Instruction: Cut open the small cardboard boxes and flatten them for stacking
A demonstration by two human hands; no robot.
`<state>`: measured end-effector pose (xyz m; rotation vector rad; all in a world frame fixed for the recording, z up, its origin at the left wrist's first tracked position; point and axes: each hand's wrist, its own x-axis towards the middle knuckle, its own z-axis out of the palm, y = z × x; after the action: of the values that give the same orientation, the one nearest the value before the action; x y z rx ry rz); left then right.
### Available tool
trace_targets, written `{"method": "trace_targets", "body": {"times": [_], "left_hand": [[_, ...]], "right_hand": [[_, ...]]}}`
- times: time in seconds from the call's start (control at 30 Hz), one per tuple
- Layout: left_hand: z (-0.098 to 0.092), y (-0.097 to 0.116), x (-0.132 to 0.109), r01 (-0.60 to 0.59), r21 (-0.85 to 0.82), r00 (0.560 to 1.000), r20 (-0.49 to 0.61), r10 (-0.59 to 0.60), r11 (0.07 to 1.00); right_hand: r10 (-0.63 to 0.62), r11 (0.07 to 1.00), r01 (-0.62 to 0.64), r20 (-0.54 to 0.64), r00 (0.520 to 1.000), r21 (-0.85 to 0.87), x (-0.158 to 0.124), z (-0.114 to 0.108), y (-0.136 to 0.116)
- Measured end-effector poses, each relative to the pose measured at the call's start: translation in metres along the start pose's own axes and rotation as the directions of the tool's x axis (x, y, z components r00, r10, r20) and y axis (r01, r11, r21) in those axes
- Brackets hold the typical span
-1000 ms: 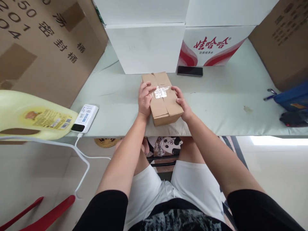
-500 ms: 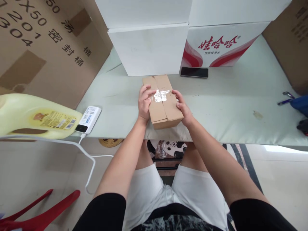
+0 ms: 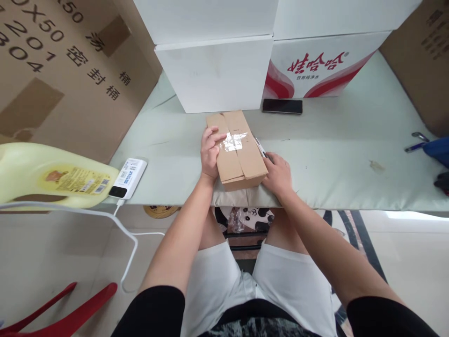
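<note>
A small brown cardboard box sits near the table's front edge, clear tape crossing the seam of its top flaps. My left hand grips its left side, with fingers reaching over the top. Along the right side of the box lies a slim tool, silver at the far end and dark at the near end; its exact kind does not show. My right hand has its fingers closed around the dark end, low beside the box. The fingertips are partly hidden.
White cartons are stacked behind the box, with a black phone at their foot. A yellow jug and a corded white power bank lie left. Large brown cartons flank the table. A blue pouch is far right.
My right hand has let go of the box's right side and moved down and right, onto the slim tool there. My left hand and the box stay nearly in place.
</note>
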<state>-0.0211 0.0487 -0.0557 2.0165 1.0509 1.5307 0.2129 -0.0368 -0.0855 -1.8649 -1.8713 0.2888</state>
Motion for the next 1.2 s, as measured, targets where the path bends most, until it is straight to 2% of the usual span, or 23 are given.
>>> {"method": "trace_targets", "body": {"times": [0.1, 0.3, 0.6, 0.67, 0.73, 0.83, 0.9, 1.0, 1.1, 1.2], "left_hand": [[0.002, -0.001, -0.001, -0.008, 0.009, 1.000, -0.006, 0.008, 1.000], [0.007, 0.001, -0.002, -0.027, 0.005, 0.999, -0.023, 0.027, 1.000], [0.011, 0.021, -0.017, 0.056, 0.078, 0.997, -0.065, -0.051, 0.995], [0.012, 0.028, -0.022, 0.066, 0.098, 0.994, -0.095, -0.056, 0.993], [0.014, 0.035, -0.027, 0.067, 0.116, 0.990, -0.130, -0.051, 0.991], [0.019, 0.043, -0.032, 0.059, 0.137, 0.984, -0.173, -0.035, 0.989], [0.023, 0.048, -0.034, 0.061, 0.158, 0.980, -0.195, -0.029, 0.986], [0.028, 0.055, -0.036, 0.068, 0.201, 0.973, -0.230, -0.020, 0.977], [0.031, 0.060, -0.037, 0.056, 0.240, 0.965, -0.263, 0.009, 0.969], [0.031, 0.062, -0.037, 0.039, 0.261, 0.963, -0.269, 0.034, 0.964]], "right_hand": [[0.066, 0.998, -0.067, -0.053, 0.996, -0.003, 0.001, -0.001, -0.003], [0.127, 0.991, -0.123, -0.112, 0.986, 0.046, 0.004, -0.002, 0.004], [0.245, 0.931, -0.166, -0.221, 0.944, 0.325, 0.004, -0.003, 0.015], [0.307, 0.887, -0.183, -0.246, 0.919, 0.423, 0.002, -0.010, 0.020], [0.395, 0.806, -0.169, -0.303, 0.867, 0.567, -0.002, -0.026, 0.022], [0.459, 0.692, -0.032, -0.405, 0.791, 0.721, -0.015, -0.063, 0.013], [0.399, 0.709, 0.037, -0.443, 0.803, 0.705, -0.025, -0.088, -0.003], [0.246, 0.836, 0.073, -0.490, 0.836, 0.544, -0.036, -0.109, -0.034], [0.094, 0.919, 0.103, -0.465, 0.880, 0.381, -0.036, -0.109, -0.055], [-0.016, 0.953, 0.144, -0.429, 0.903, 0.267, -0.031, -0.101, -0.062]]}}
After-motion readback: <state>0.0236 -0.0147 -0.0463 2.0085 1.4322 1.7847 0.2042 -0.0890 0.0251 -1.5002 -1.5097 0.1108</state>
